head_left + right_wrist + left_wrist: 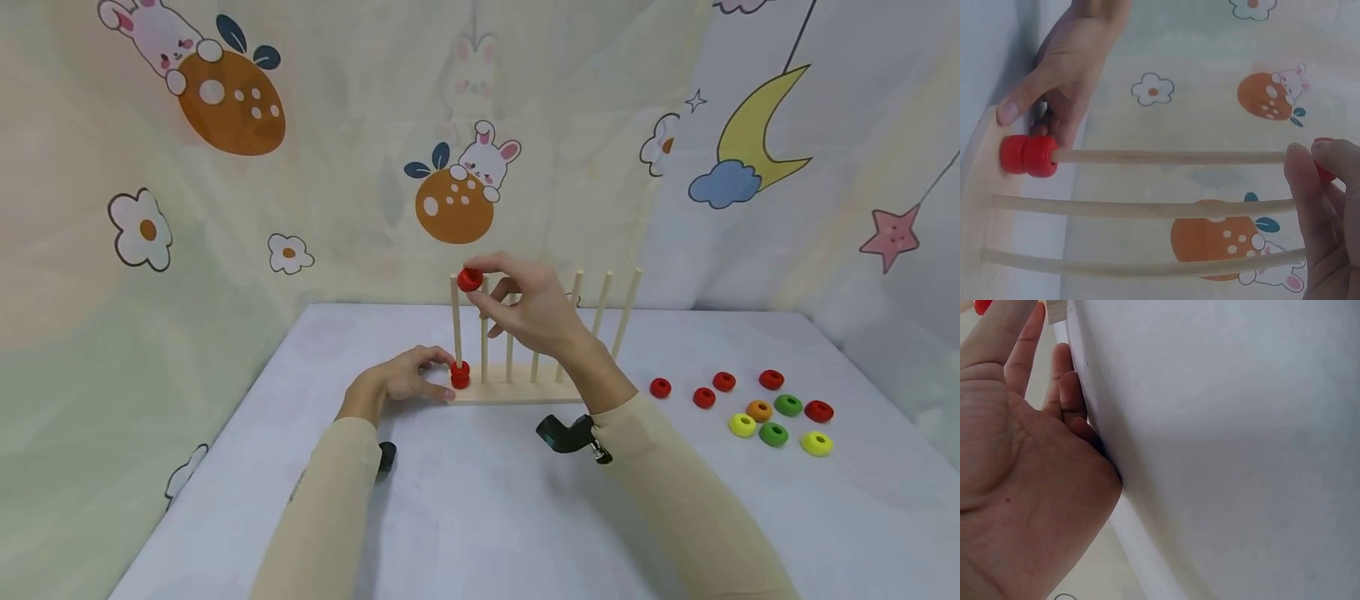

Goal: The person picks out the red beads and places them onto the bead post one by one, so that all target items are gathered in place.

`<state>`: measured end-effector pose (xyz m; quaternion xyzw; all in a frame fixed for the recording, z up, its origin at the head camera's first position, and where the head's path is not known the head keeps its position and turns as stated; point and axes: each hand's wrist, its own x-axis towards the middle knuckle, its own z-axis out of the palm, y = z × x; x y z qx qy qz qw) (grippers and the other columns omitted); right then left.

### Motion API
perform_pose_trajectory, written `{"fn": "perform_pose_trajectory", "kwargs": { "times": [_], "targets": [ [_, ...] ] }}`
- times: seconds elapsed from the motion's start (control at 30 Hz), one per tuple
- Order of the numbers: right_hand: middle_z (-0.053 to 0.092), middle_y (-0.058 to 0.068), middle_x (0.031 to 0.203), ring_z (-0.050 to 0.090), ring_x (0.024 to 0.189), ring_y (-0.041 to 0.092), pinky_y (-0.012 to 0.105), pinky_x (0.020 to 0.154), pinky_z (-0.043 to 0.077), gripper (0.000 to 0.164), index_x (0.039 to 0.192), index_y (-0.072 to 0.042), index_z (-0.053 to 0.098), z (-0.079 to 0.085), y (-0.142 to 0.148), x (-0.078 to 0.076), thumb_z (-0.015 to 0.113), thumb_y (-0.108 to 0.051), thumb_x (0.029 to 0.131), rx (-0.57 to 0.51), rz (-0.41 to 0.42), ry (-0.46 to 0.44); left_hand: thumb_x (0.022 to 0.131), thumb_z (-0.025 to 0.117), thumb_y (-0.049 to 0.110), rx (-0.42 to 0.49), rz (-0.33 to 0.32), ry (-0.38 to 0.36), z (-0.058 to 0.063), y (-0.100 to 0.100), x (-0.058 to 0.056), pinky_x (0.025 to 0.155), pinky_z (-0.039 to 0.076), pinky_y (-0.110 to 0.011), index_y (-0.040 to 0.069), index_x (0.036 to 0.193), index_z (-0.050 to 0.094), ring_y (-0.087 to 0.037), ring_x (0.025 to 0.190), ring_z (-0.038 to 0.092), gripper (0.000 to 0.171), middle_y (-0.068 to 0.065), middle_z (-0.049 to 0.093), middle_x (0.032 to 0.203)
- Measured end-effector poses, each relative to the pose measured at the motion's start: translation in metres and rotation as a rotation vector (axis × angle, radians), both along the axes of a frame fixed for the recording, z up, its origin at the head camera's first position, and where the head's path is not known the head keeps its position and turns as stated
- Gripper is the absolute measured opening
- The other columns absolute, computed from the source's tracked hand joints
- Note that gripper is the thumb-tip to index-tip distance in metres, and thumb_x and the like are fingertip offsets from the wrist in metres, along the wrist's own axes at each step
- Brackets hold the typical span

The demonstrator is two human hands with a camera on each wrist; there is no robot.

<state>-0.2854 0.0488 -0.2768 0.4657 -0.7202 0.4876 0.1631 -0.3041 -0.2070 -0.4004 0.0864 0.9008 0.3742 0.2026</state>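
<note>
A wooden peg rack (517, 398) stands on the table with several upright pegs. Two red beads (460, 375) are stacked at the bottom of its leftmost peg. Thumb and forefinger of my right hand (536, 308) pinch another red bead (470, 280) at that peg's top; whether the peg has entered its hole cannot be told. My left hand (405, 375) holds the rack's left end, the thumb on the base and the fingers towards the back, beside the stacked beads. In the left wrist view, the palm (1041, 475) shows beside the white tabletop, with only a corner of the base visible.
Loose beads lie on the right of the table: several red ones (704, 397), an orange bead (759, 410), green beads (773, 434) and yellow beads (817, 443). A patterned curtain (360, 183) hangs behind the table (480, 500). Both wrists carry small black devices (566, 435).
</note>
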Motion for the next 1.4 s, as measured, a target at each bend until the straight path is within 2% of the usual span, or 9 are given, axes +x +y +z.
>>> {"fn": "perform_pose_trajectory", "kwargs": {
  "times": [0.1,0.3,0.5,0.83,1.03,1.23,1.4],
  "targets": [
    [0.071,0.01,0.12,0.071,0.066,0.021,0.028,0.054,0.059,0.038,0.129,-0.005,0.064,0.002,-0.005,-0.001,0.074,-0.001,0.093,0.004,-0.016,-0.008,0.082,0.087,0.037,-0.004,-0.002,0.013,0.0,-0.001,0.001,0.119,0.028,-0.065,0.034,0.128,0.062,-0.034,0.147,0.034,0.052,-0.002,0.047,0.153],
    [0.07,0.01,0.122,0.071,0.067,0.014,0.029,0.054,0.06,0.039,0.131,-0.006,0.065,0.003,-0.013,0.0,0.073,0.0,0.093,0.011,-0.043,-0.042,0.082,0.087,0.038,-0.008,-0.011,0.024,0.001,-0.002,0.001,0.119,0.027,-0.065,0.035,0.126,0.063,-0.033,0.147,0.035,0.051,-0.001,0.047,0.152],
    [0.069,0.01,0.123,0.071,0.067,0.012,0.029,0.055,0.06,0.04,0.133,-0.007,0.064,0.002,-0.019,0.0,0.072,-0.001,0.094,0.034,-0.079,-0.084,0.082,0.087,0.038,-0.017,-0.01,0.014,0.003,-0.001,0.002,0.118,0.027,-0.066,0.036,0.126,0.063,-0.033,0.147,0.034,0.05,-0.002,0.046,0.153],
    [0.068,0.012,0.129,0.072,0.064,0.016,0.027,0.052,0.059,0.044,0.136,-0.007,0.062,0.003,-0.023,-0.002,0.072,0.001,0.094,0.087,-0.144,-0.116,0.082,0.086,0.039,-0.031,-0.01,0.014,0.001,-0.001,0.001,0.119,0.026,-0.067,0.037,0.126,0.062,-0.033,0.147,0.034,0.05,-0.003,0.045,0.154],
    [0.066,0.01,0.121,0.072,0.065,0.016,0.028,0.053,0.059,0.048,0.139,-0.007,0.06,0.002,-0.022,0.0,0.072,0.001,0.094,0.074,-0.112,-0.1,0.082,0.086,0.039,-0.042,-0.012,0.021,0.0,-0.002,0.0,0.118,0.027,-0.066,0.035,0.129,0.061,-0.034,0.146,0.036,0.053,-0.005,0.046,0.153],
    [0.06,0.009,0.132,0.068,0.062,0.013,0.027,0.053,0.059,0.047,0.136,-0.006,0.06,-0.001,-0.017,0.003,0.073,0.003,0.092,0.044,-0.076,-0.048,0.081,0.087,0.04,-0.044,-0.011,0.018,0.0,-0.001,0.0,0.119,0.027,-0.066,0.035,0.13,0.061,-0.034,0.147,0.036,0.055,-0.004,0.047,0.153],
    [0.06,0.007,0.127,0.068,0.066,0.015,0.029,0.051,0.058,0.044,0.134,-0.007,0.062,-0.003,-0.01,0.006,0.073,0.004,0.092,0.029,-0.01,-0.039,0.081,0.087,0.04,-0.035,-0.015,0.024,0.0,-0.002,0.0,0.119,0.027,-0.065,0.035,0.129,0.062,-0.034,0.147,0.036,0.054,-0.003,0.047,0.153]
  ]
}}
